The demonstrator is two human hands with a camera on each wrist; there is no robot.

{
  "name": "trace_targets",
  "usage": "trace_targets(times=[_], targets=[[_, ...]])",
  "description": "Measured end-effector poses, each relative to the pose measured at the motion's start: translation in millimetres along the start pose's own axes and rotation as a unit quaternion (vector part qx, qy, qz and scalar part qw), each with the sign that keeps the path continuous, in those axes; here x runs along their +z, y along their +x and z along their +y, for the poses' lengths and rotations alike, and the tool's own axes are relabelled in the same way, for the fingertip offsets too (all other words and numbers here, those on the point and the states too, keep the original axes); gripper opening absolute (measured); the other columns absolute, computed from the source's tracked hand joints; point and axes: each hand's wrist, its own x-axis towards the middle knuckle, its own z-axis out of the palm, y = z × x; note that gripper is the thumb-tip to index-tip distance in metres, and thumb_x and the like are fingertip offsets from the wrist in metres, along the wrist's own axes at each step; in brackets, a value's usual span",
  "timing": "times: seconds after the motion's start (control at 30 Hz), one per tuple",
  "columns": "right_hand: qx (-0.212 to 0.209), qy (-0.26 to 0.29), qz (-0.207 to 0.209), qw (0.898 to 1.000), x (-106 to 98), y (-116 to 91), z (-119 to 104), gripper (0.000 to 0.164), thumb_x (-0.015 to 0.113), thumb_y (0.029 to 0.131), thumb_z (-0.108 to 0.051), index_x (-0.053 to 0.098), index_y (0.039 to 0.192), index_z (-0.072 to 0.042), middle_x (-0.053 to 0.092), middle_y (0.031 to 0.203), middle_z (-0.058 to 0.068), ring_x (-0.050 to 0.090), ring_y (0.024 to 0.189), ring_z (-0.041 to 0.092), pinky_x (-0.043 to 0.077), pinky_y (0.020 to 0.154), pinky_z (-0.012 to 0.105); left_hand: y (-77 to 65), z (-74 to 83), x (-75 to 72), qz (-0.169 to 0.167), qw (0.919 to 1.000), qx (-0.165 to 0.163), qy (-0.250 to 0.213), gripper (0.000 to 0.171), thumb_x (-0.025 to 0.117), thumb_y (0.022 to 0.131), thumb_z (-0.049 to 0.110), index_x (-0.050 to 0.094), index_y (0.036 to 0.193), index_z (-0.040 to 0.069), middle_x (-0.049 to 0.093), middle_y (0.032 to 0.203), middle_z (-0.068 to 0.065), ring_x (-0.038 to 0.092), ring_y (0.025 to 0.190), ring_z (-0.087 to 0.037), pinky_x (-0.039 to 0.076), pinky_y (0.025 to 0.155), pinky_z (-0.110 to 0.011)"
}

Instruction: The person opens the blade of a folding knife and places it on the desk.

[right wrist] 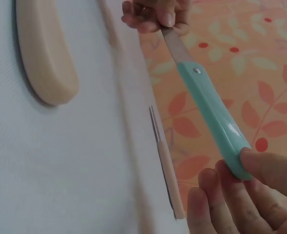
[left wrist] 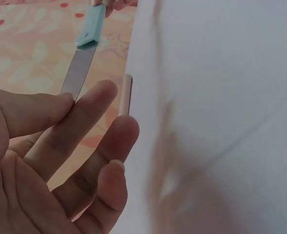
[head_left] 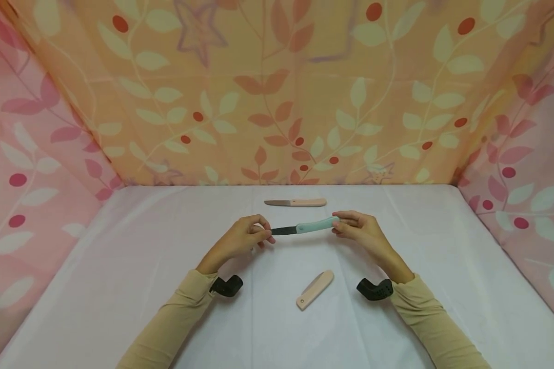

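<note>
A folding knife with a mint-green handle point(head_left: 317, 225) is held unfolded above the table, its blade point(head_left: 283, 231) pointing left. My left hand point(head_left: 246, 236) pinches the blade's tip between thumb and fingers, as the left wrist view shows up close. At the other end, my right hand point(head_left: 357, 228) grips the butt of the handle point(right wrist: 216, 117) between thumb and fingertips. Behind it lies a beige-handled knife point(head_left: 300, 203), opened out, blade to the left. Nearer to me, a second beige knife point(head_left: 315, 290) lies folded, slanting up to the right.
A white cloth covers the table point(head_left: 120, 287). Patterned fabric walls point(head_left: 277, 102) with leaves and red dots close off the back and both sides. Black devices point(head_left: 374, 289) sit at both wrists, beside the beige sleeves point(head_left: 424, 312).
</note>
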Motion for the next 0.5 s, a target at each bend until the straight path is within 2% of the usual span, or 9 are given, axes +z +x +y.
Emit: trace_targets(times=[0.1, 0.2, 0.33, 0.5], targets=[[0.008, -0.016, 0.001, 1.000, 3, 3, 1, 0.048, 0.066, 0.096, -0.015, 0.052, 0.133, 0.011, 0.071, 0.109, 0.014, 0.070, 0.089, 0.004, 0.057, 0.085, 0.027, 4.3, -5.6, -2.3, 0.013, 0.9999, -0.003, 0.002, 0.010, 0.060, 0.099, 0.015, 0.060, 0.102, 0.006, 0.078, 0.094, -0.009, 0.067, 0.075, -0.021, 0.043, 0.058, -0.026], [0.017, -0.047, 0.009, 0.999, 4, 8, 3, 0.045, 0.067, 0.096, -0.018, 0.057, 0.130, 0.010, 0.070, 0.112, 0.022, 0.069, 0.088, 0.005, 0.057, 0.083, 0.024, 9.8, -8.6, -5.3, 0.024, 0.9997, -0.004, 0.009, 0.010, 0.059, 0.099, 0.014, 0.062, 0.103, 0.005, 0.078, 0.094, -0.009, 0.066, 0.074, -0.020, 0.043, 0.059, -0.026], [0.020, -0.088, 0.018, 0.996, 4, 17, 6, 0.042, 0.067, 0.096, -0.022, 0.062, 0.126, 0.006, 0.071, 0.109, 0.019, 0.068, 0.088, 0.008, 0.057, 0.079, 0.022, 17.9, -11.0, -8.5, 0.035, 0.9991, -0.008, 0.022, 0.014, 0.059, 0.099, 0.014, 0.065, 0.104, 0.003, 0.076, 0.093, -0.010, 0.064, 0.074, -0.020, 0.044, 0.060, -0.026], [0.025, -0.096, 0.011, 0.995, 2, 27, 8, 0.039, 0.066, 0.096, -0.019, 0.063, 0.125, 0.007, 0.073, 0.109, 0.017, 0.069, 0.088, 0.010, 0.057, 0.078, 0.024, 26.8, -14.8, -9.5, 0.053, 0.9972, -0.006, 0.052, 0.017, 0.061, 0.098, 0.014, 0.068, 0.105, 0.001, 0.071, 0.089, -0.010, 0.058, 0.069, -0.015, 0.046, 0.058, -0.024]])
